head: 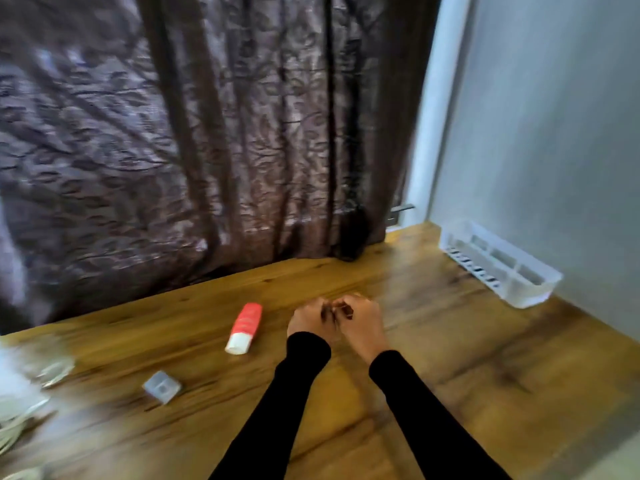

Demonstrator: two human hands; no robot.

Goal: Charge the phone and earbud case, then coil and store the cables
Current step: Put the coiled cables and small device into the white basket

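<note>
Cables [15, 415], pale, blurred, heaped on wooden table [450, 358], left edge of frame.
My left hand [310, 320] and right hand [362, 322] meet at centre, fingers curled; anything pinched between them, I cannot tell.

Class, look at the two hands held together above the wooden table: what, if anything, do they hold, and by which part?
It cannot be told. The left hand and right hand are curled together; any grip between the fingers is blurred.

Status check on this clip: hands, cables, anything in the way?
Left hand and right hand curled together mid-table, contents too blurred to tell. Pale cables at far left edge, untouched. Red tube lies just left of the hands.
</note>
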